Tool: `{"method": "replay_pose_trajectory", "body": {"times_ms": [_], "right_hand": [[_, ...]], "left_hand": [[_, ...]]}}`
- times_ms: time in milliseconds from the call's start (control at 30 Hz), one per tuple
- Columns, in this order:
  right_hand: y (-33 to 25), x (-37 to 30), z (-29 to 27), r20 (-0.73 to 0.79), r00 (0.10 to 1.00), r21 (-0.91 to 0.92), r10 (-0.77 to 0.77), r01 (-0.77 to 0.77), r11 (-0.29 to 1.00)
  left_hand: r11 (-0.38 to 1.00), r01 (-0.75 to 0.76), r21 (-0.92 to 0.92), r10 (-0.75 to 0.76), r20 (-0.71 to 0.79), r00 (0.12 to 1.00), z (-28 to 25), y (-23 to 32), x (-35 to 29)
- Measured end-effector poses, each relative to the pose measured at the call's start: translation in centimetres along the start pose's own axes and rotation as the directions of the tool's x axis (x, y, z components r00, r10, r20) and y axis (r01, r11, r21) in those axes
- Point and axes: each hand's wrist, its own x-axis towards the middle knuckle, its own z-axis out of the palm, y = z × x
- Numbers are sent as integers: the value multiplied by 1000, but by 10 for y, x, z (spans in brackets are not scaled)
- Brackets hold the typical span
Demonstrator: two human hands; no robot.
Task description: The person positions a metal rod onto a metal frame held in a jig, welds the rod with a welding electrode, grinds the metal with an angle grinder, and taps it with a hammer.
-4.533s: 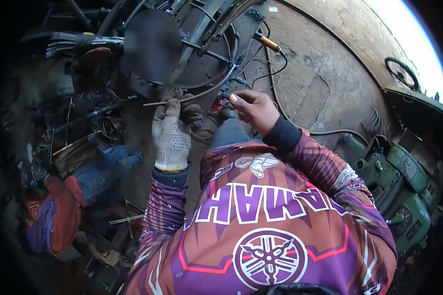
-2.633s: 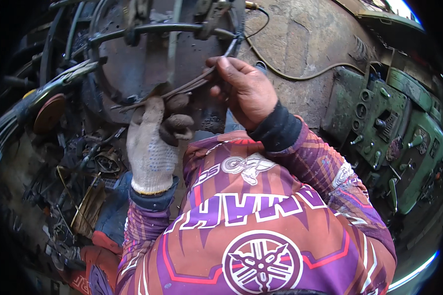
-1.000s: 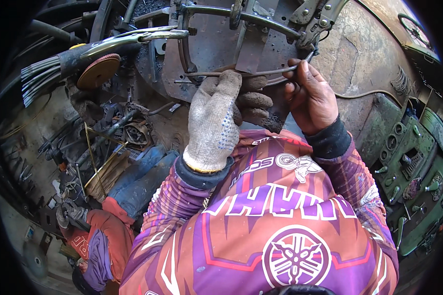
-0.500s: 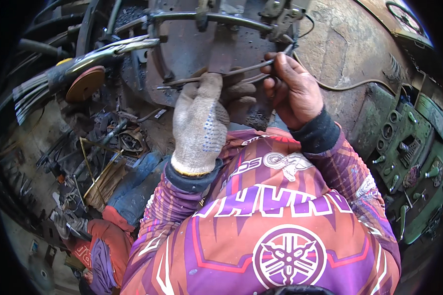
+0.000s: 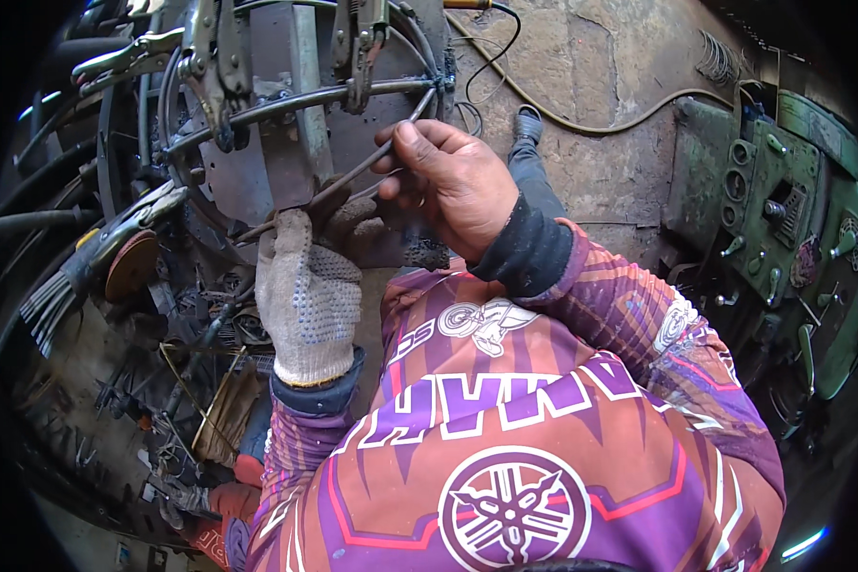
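A thin metal rod [image 5: 364, 164] runs slantwise between my two hands. My left hand [image 5: 310, 296], in a pale work glove with blue dots, is closed on the rod's lower left part; its darkened fingertips partly hide the rod. My right hand [image 5: 453, 186], bare, pinches the rod farther up between thumb and forefinger. The rod's upper end reaches toward a curved metal bar [image 5: 315, 98] of a round frame. Locking pliers [image 5: 360, 57] are clamped on that bar, and a second pair [image 5: 205, 71] sits to their left. Metal plate [image 5: 248, 176] lies behind the rod.
A bundle of thin rods [image 5: 55, 310] and a brown abrasive disc [image 5: 132, 267] are at the left, above cluttered tools. Green machinery [image 5: 767, 219] with levers stands at the right. A hose [image 5: 591, 129] crosses the floor. Another person's red clothing [image 5: 234, 505] shows at the lower left.
The view has shifted, with both hands now farther left in it. The rod slants more steeply, and more of the curved frame and its pliers shows. Both hands keep hold of the rod.
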Motion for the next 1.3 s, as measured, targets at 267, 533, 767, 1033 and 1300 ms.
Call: {"method": "replay_pose_trajectory", "body": {"times_ms": [267,533,767,1033,1300], "right_hand": [[0,0,1,12,1000,46,16,-17,999],[0,1,-5,44,999,50,-21,19,999],[-3,1,-4,78,997,45,11,-15,999],[3,7,-4,136,991,93,7,-19,995],[5,5,-4,102,994,116,-41,29,993]], "left_hand": [[999,12,44,-16,101,995,-7,2,1],[999,-26,39,22,99,995,-8,-6,3],[998,-52,46,47,103,994,-8,-6,3],[992,-11,-128,9,-19,1000,-19,-8,3],[996,38,-76,-22,205,979,-7,-7,4]]}}
